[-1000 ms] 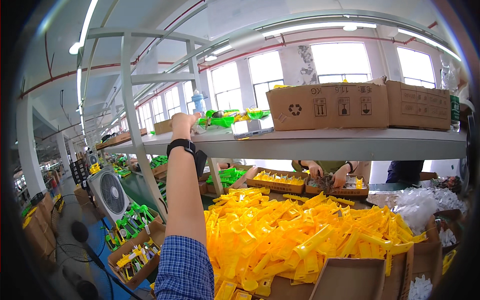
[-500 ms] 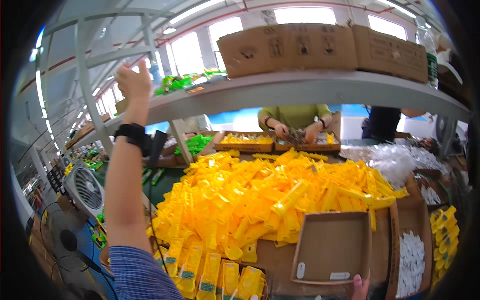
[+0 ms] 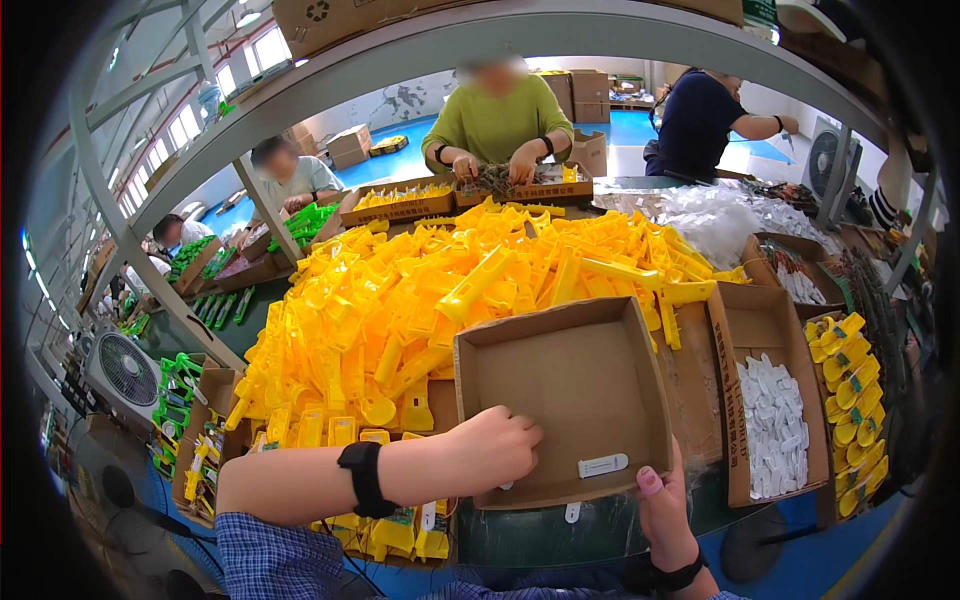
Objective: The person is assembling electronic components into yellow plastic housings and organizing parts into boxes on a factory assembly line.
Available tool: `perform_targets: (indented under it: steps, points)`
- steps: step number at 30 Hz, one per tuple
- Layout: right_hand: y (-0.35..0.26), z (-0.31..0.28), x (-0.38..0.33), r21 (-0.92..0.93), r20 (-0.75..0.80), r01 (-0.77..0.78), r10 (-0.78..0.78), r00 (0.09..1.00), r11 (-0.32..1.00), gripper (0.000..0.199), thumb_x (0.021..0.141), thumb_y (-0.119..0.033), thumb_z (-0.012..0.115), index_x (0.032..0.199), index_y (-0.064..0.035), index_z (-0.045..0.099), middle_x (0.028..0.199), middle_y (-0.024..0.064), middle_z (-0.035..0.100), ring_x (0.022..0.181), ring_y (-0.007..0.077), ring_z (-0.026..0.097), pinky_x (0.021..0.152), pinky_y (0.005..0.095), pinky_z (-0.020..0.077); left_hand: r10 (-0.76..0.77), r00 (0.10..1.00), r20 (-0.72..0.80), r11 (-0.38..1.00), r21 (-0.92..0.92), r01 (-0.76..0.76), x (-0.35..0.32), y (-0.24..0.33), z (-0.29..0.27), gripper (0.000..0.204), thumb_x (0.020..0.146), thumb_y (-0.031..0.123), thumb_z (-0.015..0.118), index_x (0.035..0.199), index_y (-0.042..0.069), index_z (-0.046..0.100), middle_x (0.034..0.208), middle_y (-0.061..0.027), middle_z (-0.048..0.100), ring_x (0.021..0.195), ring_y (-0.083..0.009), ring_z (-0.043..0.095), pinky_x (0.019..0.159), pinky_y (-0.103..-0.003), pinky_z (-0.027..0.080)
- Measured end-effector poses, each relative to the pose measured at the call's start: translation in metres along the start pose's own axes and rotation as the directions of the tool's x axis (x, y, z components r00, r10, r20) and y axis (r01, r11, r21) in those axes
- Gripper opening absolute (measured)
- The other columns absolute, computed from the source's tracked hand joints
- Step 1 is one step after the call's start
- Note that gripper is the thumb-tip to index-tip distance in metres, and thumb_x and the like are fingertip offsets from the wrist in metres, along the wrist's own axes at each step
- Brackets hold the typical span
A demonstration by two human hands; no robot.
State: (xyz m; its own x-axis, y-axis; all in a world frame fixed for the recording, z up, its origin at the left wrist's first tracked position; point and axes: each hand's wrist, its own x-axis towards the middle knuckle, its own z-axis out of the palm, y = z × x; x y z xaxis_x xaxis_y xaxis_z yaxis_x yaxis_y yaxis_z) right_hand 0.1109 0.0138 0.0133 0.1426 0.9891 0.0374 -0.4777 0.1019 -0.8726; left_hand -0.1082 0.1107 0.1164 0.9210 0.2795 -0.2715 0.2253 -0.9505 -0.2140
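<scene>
Two bare hands frame a shallow brown cardboard tray [image 3: 565, 395] at a crowded workbench. The left hand [image 3: 495, 450], a black band on its wrist, rests loosely curled on the tray's near-left corner, fingers bent over the rim and seemingly closed on nothing else, while the right hand [image 3: 662, 510] props the near edge from below, thumb up against the wall, apparently steadying the tray. One small white plastic tag [image 3: 603, 465] lies inside near that edge. Just behind the tray rises a sprawling heap of bright yellow plastic handle-shaped parts [image 3: 440, 290], within easy reach. To the right, an open cardboard box of small white plastic pieces [image 3: 772, 420] sits beside it. Across the bench, a worker in a green top [image 3: 497, 120] sorts parts at another tray.
</scene>
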Motion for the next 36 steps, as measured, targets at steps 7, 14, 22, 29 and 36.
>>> perform_targets:
  steps: [7, 14, 22, 29, 36]
  points:
    - [-0.009, -0.026, -0.014, 0.046, -0.009, -0.005, 0.006, 1.000, 0.999, 0.072, 0.079, -0.015, 0.060, 0.136, -0.0005, 0.018, 0.128, 0.0119, 0.037, 0.117, 0.0197, 0.039, 0.097, 0.0321, 0.0322, 0.049, 0.987, 0.155, 0.998, 0.022, -0.053, 0.038, 0.024, 0.014, 0.012, 0.071, 0.019, 0.058, 0.077, 0.009, 0.060, 0.085, -0.0036, 0.054, 0.088, -0.0190, 0.053, 0.069, -0.028, 0.044]
    - [-0.009, -0.041, -0.018, 0.063, -0.003, 0.012, -0.012, 1.000, 0.998, 0.071, 0.080, -0.015, 0.060, 0.136, -0.0007, 0.018, 0.129, 0.0119, 0.036, 0.118, 0.0192, 0.038, 0.098, 0.0315, 0.0312, 0.061, 0.969, 0.238, 0.998, -0.015, -0.059, 0.057, 0.028, 0.010, 0.014, 0.070, 0.018, 0.061, 0.081, 0.009, 0.061, 0.088, -0.0046, 0.056, 0.087, -0.0205, 0.054, 0.070, -0.029, 0.045]
    - [-0.016, -0.055, -0.019, 0.104, -0.030, 0.019, -0.016, 0.999, 0.994, 0.070, 0.080, -0.016, 0.060, 0.135, -0.0004, 0.019, 0.129, 0.0113, 0.037, 0.117, 0.0185, 0.039, 0.097, 0.0308, 0.0315, 0.096, 0.903, -0.418, 0.910, -0.332, -0.250, 0.045, 0.009, -0.034, 0.011, 0.075, 0.013, 0.061, 0.086, 0.009, 0.061, 0.086, -0.0042, 0.059, 0.078, -0.0207, 0.059, 0.065, -0.030, 0.049]
    - [-0.021, -0.059, -0.018, 0.080, -0.056, 0.023, -0.018, 0.998, 0.997, 0.069, 0.080, -0.014, 0.060, 0.135, 0.0000, 0.021, 0.128, 0.0115, 0.037, 0.117, 0.0182, 0.039, 0.097, 0.0303, 0.0318, -0.169, 0.677, -0.716, 0.765, -0.528, -0.368, 0.024, 0.016, -0.032, 0.027, 0.069, -0.002, 0.065, 0.094, 0.006, 0.062, 0.098, -0.0078, 0.060, 0.085, -0.0207, 0.061, 0.072, -0.028, 0.050]
    - [-0.020, -0.058, -0.018, 0.077, -0.042, 0.031, -0.028, 0.999, 0.997, 0.069, 0.080, -0.014, 0.060, 0.135, 0.0002, 0.019, 0.128, 0.0116, 0.037, 0.117, 0.0183, 0.039, 0.096, 0.0301, 0.0322, -0.279, 0.616, -0.737, 0.705, -0.593, -0.390, 0.026, 0.018, -0.034, 0.025, 0.068, 0.001, 0.070, 0.091, 0.005, 0.062, 0.098, -0.0092, 0.060, 0.086, -0.0203, 0.060, 0.075, -0.028, 0.049]
